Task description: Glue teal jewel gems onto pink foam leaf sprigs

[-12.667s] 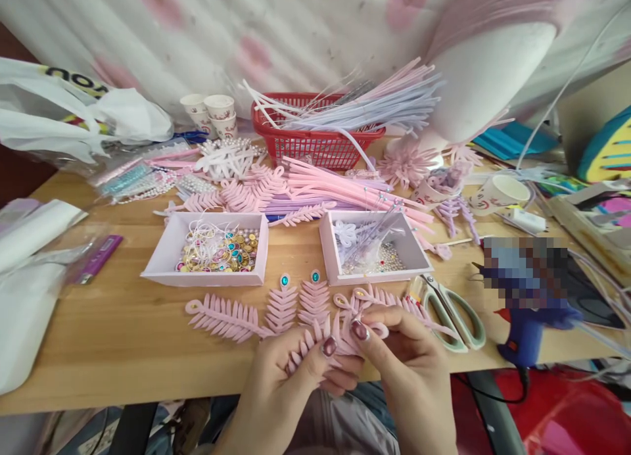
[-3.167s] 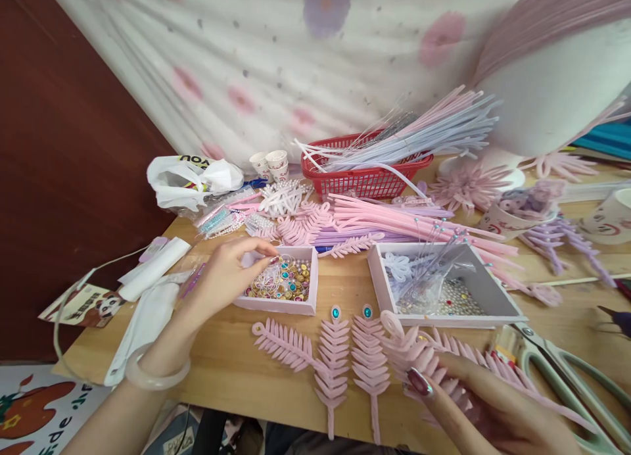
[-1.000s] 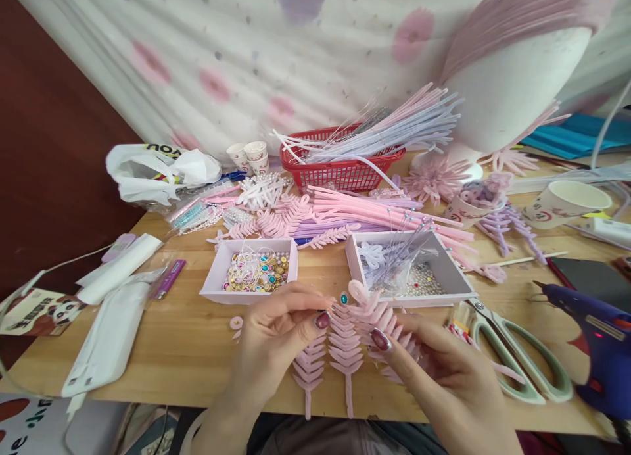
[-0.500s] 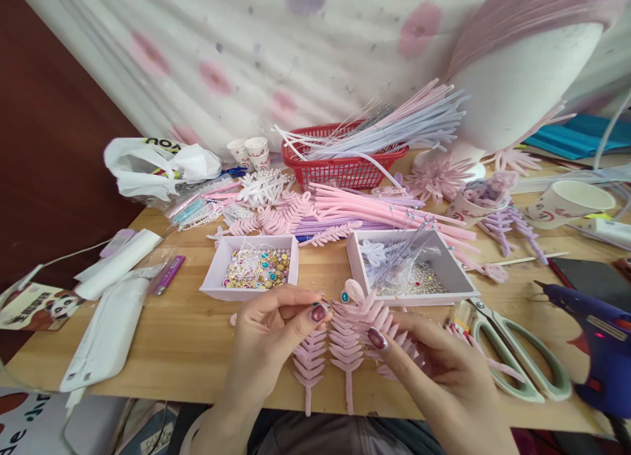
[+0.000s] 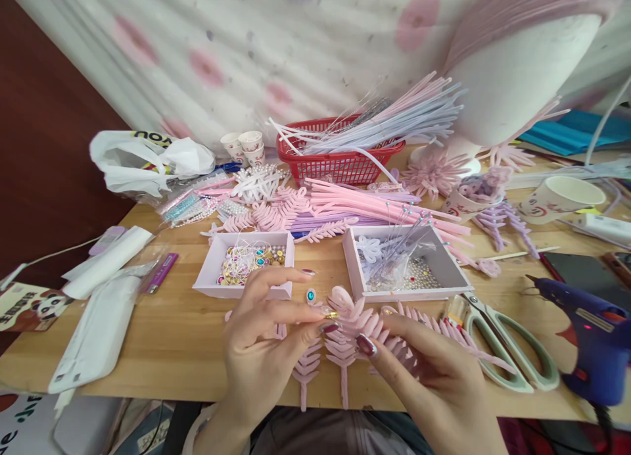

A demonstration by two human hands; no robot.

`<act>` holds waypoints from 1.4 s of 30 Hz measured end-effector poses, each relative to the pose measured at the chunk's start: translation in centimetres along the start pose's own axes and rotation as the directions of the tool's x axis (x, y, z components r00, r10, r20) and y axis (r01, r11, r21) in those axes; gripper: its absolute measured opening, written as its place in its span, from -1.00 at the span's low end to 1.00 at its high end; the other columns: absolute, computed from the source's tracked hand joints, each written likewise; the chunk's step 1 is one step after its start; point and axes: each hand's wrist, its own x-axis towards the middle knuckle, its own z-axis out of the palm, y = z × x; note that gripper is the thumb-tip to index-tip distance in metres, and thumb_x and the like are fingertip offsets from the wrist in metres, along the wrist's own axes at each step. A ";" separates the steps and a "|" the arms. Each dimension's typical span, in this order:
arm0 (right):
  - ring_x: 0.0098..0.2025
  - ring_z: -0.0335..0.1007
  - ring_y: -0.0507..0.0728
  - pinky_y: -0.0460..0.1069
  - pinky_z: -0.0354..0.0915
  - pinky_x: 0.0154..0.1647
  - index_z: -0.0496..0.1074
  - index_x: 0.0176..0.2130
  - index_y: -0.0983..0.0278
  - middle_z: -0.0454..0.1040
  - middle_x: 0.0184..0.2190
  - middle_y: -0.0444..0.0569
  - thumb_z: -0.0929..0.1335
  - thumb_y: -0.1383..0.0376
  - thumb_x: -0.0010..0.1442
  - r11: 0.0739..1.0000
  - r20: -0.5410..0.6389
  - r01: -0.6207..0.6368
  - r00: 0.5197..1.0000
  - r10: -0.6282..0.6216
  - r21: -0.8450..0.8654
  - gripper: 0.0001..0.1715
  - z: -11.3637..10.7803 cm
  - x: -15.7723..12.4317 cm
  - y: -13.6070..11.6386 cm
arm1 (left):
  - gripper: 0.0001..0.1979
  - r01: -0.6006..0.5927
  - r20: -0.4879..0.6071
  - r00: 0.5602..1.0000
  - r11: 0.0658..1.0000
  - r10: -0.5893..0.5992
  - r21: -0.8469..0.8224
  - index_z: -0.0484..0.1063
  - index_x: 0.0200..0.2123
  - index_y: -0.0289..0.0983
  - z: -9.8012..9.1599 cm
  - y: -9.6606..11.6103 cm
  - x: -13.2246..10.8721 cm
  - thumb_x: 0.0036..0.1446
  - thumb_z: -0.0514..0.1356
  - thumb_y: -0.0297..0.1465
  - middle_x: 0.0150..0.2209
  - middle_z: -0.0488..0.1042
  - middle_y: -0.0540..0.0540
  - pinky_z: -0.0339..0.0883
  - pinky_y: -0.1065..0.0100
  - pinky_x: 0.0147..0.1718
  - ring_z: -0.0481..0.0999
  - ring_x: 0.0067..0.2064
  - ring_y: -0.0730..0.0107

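Head view, left hand pinching a tiny gold-coloured piece between thumb and finger, beside the looped tip of a fuzzy pink feather-shaped frond; right hand gripping that frond, above a pale wooden table.

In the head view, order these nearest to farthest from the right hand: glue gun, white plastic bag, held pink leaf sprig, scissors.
1. Held pink leaf sprig: in right hand
2. Green-handled scissors: to its right
3. Blue glue gun: farther right
4. White plastic bag: back left
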 end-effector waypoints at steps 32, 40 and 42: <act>-0.32 0.60 0.07 -0.10 0.46 -0.29 0.57 -0.08 0.18 0.65 -0.33 -0.11 0.42 0.55 0.26 0.942 0.067 0.325 0.945 -0.320 -0.086 -0.68 -0.6 0.6 -0.1 | -0.85 -0.157 0.077 0.986 0.983 0.149 0.100 0.63 -0.06 -0.08 0.4 -0.9 -0.1 0.30 0.37 -0.35 0.02 0.46 -0.08 0.26 0.19 0.17 0.43 0.11 0.21; -0.30 0.55 0.07 -0.07 0.42 -0.29 0.53 0.00 0.23 0.62 -0.30 -0.06 0.40 0.54 0.31 0.912 0.132 0.396 0.915 -0.382 -0.111 -0.67 -0.6 0.6 0.1 | -0.90 -0.250 0.107 0.967 0.942 0.231 0.222 0.57 -0.08 -0.14 0.0 -0.7 -0.1 0.37 0.29 -0.34 0.02 0.45 -0.10 0.25 0.12 0.18 0.41 0.11 0.23; -0.29 0.55 0.07 -0.06 0.41 -0.27 0.51 0.00 0.22 0.62 -0.29 -0.06 0.40 0.54 0.32 0.903 0.136 0.412 0.908 -0.396 -0.121 -0.68 -0.5 0.6 0.2 | -0.91 -0.275 0.128 0.960 0.925 0.249 0.263 0.57 -0.09 -0.14 0.0 -0.5 -0.1 0.39 0.27 -0.33 0.02 0.45 -0.10 0.25 0.10 0.18 0.42 0.10 0.23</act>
